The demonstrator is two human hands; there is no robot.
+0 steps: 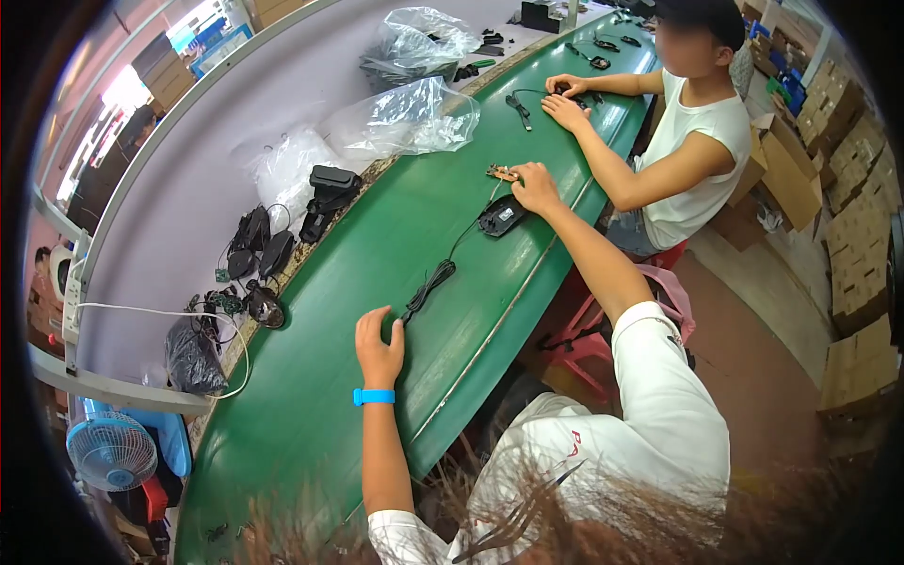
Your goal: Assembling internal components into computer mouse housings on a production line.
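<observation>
A circuit board is pinched by the right hand beside a mouse shell. The left hand is spread near the coiled cable; the green belt is overlapped far left by a plastic bag

Red lettering stands on the white shirt.

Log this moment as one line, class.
left hand: near bundled cable | right hand: touching circuit board | mouse shell: beside right hand, on green table
</observation>
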